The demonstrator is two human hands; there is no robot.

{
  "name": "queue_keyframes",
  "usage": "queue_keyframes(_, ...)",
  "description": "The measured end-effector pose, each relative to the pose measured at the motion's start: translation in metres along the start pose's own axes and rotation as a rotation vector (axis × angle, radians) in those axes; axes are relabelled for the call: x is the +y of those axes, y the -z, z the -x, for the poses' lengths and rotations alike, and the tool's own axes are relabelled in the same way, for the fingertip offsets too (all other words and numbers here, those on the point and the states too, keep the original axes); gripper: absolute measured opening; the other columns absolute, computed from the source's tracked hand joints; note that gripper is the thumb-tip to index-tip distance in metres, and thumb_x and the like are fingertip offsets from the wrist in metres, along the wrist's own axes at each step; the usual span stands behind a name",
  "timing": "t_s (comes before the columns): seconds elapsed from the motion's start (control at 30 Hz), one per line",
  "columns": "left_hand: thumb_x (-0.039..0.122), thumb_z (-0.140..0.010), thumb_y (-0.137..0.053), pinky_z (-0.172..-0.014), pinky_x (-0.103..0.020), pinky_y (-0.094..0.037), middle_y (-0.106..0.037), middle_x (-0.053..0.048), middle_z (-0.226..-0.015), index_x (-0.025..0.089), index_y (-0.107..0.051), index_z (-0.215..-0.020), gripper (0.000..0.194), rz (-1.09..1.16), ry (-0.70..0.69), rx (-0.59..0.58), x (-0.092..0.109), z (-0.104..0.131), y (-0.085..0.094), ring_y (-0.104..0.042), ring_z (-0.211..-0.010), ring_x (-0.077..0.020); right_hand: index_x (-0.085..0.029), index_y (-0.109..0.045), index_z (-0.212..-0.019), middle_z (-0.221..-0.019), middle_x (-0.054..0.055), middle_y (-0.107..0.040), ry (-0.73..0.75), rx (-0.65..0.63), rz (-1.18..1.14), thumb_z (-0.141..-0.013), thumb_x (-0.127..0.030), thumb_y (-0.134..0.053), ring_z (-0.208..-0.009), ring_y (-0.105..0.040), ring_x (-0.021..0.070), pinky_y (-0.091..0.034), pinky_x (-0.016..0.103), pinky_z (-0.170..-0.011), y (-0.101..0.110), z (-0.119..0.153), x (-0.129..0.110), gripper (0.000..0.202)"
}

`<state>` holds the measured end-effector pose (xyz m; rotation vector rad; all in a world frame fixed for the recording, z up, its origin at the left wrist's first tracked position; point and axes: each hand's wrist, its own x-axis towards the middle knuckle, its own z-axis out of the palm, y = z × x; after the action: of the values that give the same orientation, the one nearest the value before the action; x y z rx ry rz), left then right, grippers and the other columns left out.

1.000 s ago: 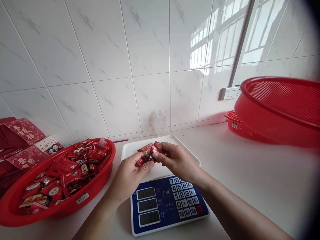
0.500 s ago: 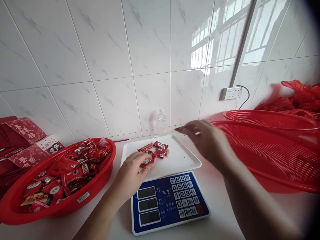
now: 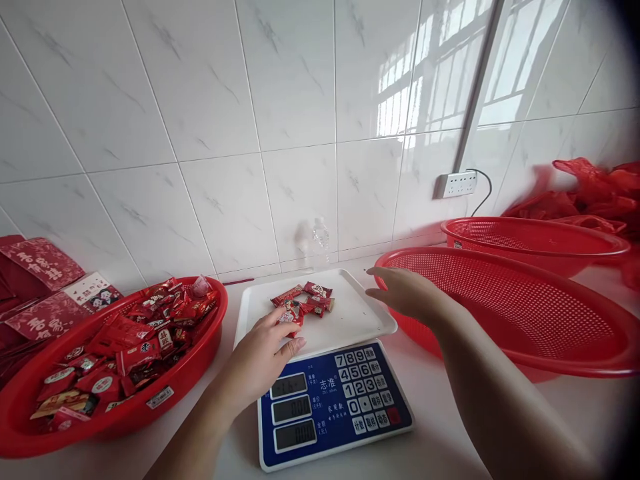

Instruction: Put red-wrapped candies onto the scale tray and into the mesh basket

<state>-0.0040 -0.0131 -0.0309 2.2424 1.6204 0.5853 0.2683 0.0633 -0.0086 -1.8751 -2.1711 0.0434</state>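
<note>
Packets [image 3: 319, 305] at the left hand [image 3: 263, 357] are small, red and glossy, with pale print, bunched left of centre on the white tray [image 3: 355, 323] in mid-frame. The left hand reaches up from the lower edge, palm down, fingertips over the nearest packet and thumb held apart; whether it grips that packet I cannot tell. The right hand [image 3: 413, 290] hangs right of centre, spread, fingers pointing left and thumb apart, overlapping the left end of the near basket [image 3: 540, 307]. Bare white tray shows between the packets and the right hand. Below the tray, the scale [image 3: 330, 400] turns its blue panel upward, with a strip of table [image 3: 435, 407] between it and the right forearm [image 3: 485, 380]. At left, a heaped basket [image 3: 205, 350] stands near the tray, a narrow band of table between them; boxes [image 3: 43, 263] crowd the left edge. The near basket and a far basket [image 3: 530, 230] take up the right side, with red bags [image 3: 585, 193] beyond them. A bottle [image 3: 321, 237] stands behind the tray, close to the wall [image 3: 215, 100].
</note>
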Motion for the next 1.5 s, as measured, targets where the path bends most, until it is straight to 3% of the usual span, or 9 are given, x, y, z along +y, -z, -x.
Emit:
queue_keyframes(0.13, 0.049, -0.087, -0.041, -0.099, -0.04, -0.038, -0.049, -0.007, -0.133, 0.026, -0.065, -0.105, 0.038, -0.009, -0.02, 0.038, 0.0, -0.001, 0.001, -0.043, -0.125, -0.0256, -0.018, -0.052, -0.126, -0.122, 0.01, -0.061, 0.022, -0.077, -0.002, -0.078, -0.011, -0.046, -0.106, -0.057, 0.0258, -0.045, 0.033, -0.079, -0.014, -0.007, 0.0, 0.048)
queue_keyframes(0.27, 0.04, -0.088, -0.042, -0.089, -0.035, -0.043, -0.061, -0.005, -0.108, 0.022, -0.065, -0.084, 0.03, 0.001, -0.084, 0.07, 0.003, -0.001, 0.002, -0.054, -0.105, -0.0216, -0.017, -0.055, -0.121, -0.113, 0.01, -0.065, 0.036, -0.065, -0.017, -0.076, -0.001, -0.04, -0.095, -0.062, 0.024, -0.046, 0.032, -0.072, -0.017, -0.009, -0.006, 0.05)
queue_keyframes(0.47, 0.033, -0.086, -0.043, -0.074, -0.03, -0.043, -0.06, -0.002, -0.088, 0.021, -0.055, -0.07, 0.024, 0.018, -0.089, 0.083, 0.003, -0.003, 0.002, -0.055, -0.085, -0.0185, -0.017, -0.056, -0.12, -0.123, 0.012, -0.059, 0.387, 0.111, -0.211, -0.089, -0.022, -0.043, -0.115, -0.05, 0.0246, -0.041, 0.039, -0.092, -0.029, 0.001, -0.045, 0.034)
queue_keyframes(0.6, 0.033, -0.085, -0.044, -0.072, -0.03, -0.042, -0.059, -0.002, -0.086, 0.021, -0.054, -0.071, 0.021, 0.002, -0.08, 0.111, 0.002, -0.003, 0.001, -0.054, -0.081, -0.0182, -0.024, -0.055, -0.122, -0.133, 0.008, -0.051, 0.589, -0.034, -0.286, -0.09, -0.031, -0.043, -0.127, -0.039, 0.0249, -0.034, 0.043, -0.101, -0.039, 0.008, -0.062, 0.035)
queue_keyframes(0.77, 0.032, -0.084, -0.045, -0.07, -0.029, -0.041, -0.059, -0.002, -0.083, 0.021, -0.052, -0.071, 0.019, 0.004, -0.063, 0.119, 0.003, -0.002, 0.001, -0.054, -0.079, -0.0177, -0.019, -0.064, -0.095, -0.105, 0.009, -0.063, 0.486, -0.082, -0.315, -0.083, -0.017, -0.049, -0.092, -0.059, 0.0207, -0.044, 0.034, -0.08, -0.03, 0.015, -0.069, 0.019)
queue_keyframes(1.07, 0.029, -0.083, -0.045, -0.071, -0.029, -0.04, -0.058, -0.002, -0.085, 0.021, -0.05, -0.072, 0.015, -0.008, -0.051, 0.121, 0.001, -0.004, 0.0, -0.054, -0.081, -0.0184, -0.017, -0.058, -0.074, -0.092, 0.006, -0.056, 0.472, 0.176, -0.43, -0.076, -0.004, -0.045, -0.068, -0.053, 0.0114, -0.042, 0.026, -0.063, -0.032, 0.008, -0.059, 0.019)
queue_keyframes(1.3, 0.023, -0.082, -0.044, -0.072, -0.031, -0.04, -0.058, -0.002, -0.088, 0.021, -0.05, -0.073, 0.011, 0.001, -0.052, 0.113, -0.002, -0.005, -0.001, -0.053, -0.084, -0.019, -0.017, -0.063, -0.081, -0.094, 0.01, -0.058, 0.16, 0.412, -0.198, -0.082, -0.011, -0.036, -0.073, -0.055, 0.0173, -0.043, 0.03, -0.06, 0.01, 0.01, -0.018, 0.028)
queue_keyframes(1.4, 0.02, -0.081, -0.044, -0.072, -0.03, -0.04, -0.058, -0.002, -0.087, 0.022, -0.049, -0.073, 0.01, -0.008, -0.06, 0.12, -0.003, -0.006, -0.002, -0.053, -0.083, -0.0191, -0.019, -0.065, -0.09, -0.104, 0.011, -0.06, -0.029, 0.387, -0.013, -0.082, -0.017, -0.038, -0.088, -0.056, 0.0258, -0.045, 0.037, -0.064, 0.018, 0.009, 0.004, 0.029)
queue_keyframes(1.5, 0.016, -0.08, -0.043, -0.071, -0.029, -0.039, -0.058, -0.002, -0.085, 0.022, -0.049, -0.073, 0.011, -0.016, -0.076, 0.129, -0.005, -0.007, -0.003, -0.053, -0.082, -0.0187, -0.021, -0.066, -0.1, -0.117, 0.011, -0.06, 0.032, 0.325, 0.024, -0.082, -0.02, -0.043, -0.107, -0.051, 0.0313, -0.044, 0.046, -0.079, 0.016, 0.01, 0.004, 0.029)
